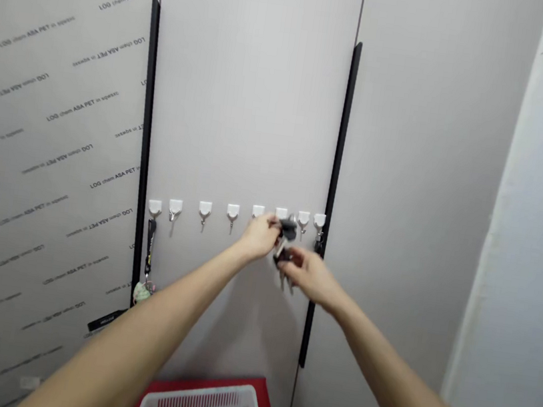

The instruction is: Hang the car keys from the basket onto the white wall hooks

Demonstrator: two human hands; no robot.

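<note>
A bunch of keys [286, 246] with a black fob is held up in front of a white adhesive wall hook [281, 213], and its metal keys hang downward. My left hand [259, 237] pinches the upper, black part of the bunch from the left. My right hand [305, 269] grips the lower part from the right, slightly blurred. The hook's stem is hidden behind the keys. Several more white hooks [232, 211] run along the door in a row. A black lanyard with a pale green charm [142, 292] hangs from the leftmost hook [154, 207].
Black vertical door handles [144, 145] stand on either side of the row of hooks. Dark items hang from the far-right hook [319, 221]. Below, a white plastic basket [203, 404] holding dark objects sits on a red surface [206, 383]. A film-covered panel [49, 132] lies left.
</note>
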